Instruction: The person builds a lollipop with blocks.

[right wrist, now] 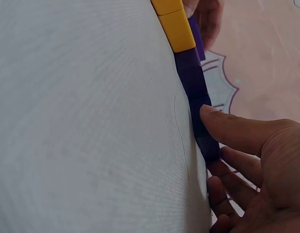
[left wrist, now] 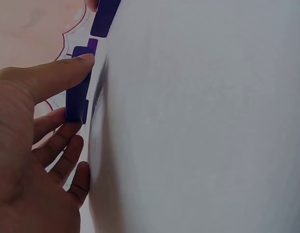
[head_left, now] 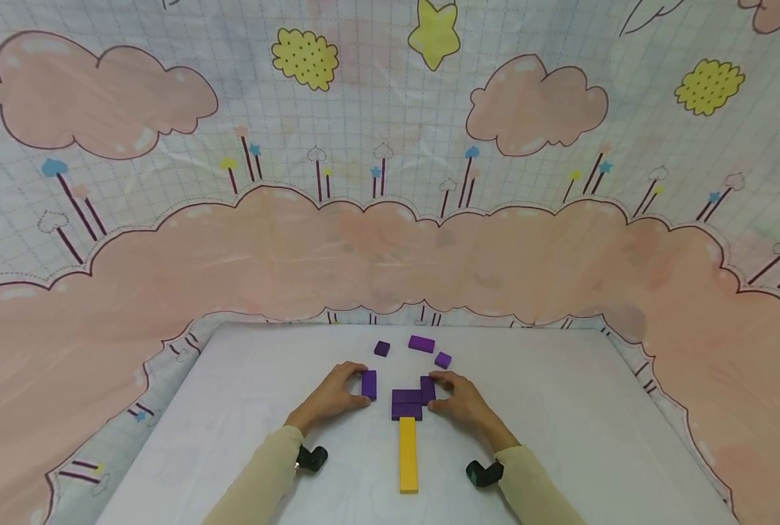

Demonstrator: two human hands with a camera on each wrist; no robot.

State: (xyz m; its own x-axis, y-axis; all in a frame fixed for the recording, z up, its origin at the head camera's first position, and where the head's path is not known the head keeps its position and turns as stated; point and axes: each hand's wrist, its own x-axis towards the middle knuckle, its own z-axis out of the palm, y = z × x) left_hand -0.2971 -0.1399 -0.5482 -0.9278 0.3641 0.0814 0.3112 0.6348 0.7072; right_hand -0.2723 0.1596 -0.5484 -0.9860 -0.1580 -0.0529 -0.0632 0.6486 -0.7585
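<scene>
My left hand [head_left: 332, 394] pinches a purple block [head_left: 369, 385] between thumb and fingers, a short gap to the left of the other blocks. In the left wrist view the thumb lies across this block [left wrist: 78, 90]. My right hand [head_left: 461, 402] grips another purple block [head_left: 427, 391] upright along its sides, thumb at the near end. That block touches the right side of two purple blocks [head_left: 406, 405] laid lengthwise one before the other. A yellow strip [head_left: 408, 456] runs from them toward me; the right wrist view shows a seam between yellow pieces [right wrist: 176, 29].
Beyond the hands lie a dark purple block [head_left: 382, 348], a longer purple block [head_left: 421, 343] and a small purple block [head_left: 443, 360]. All rest on a white tabletop [head_left: 232, 386]. A patterned cloth [head_left: 364, 255] with clouds hangs behind and around the table.
</scene>
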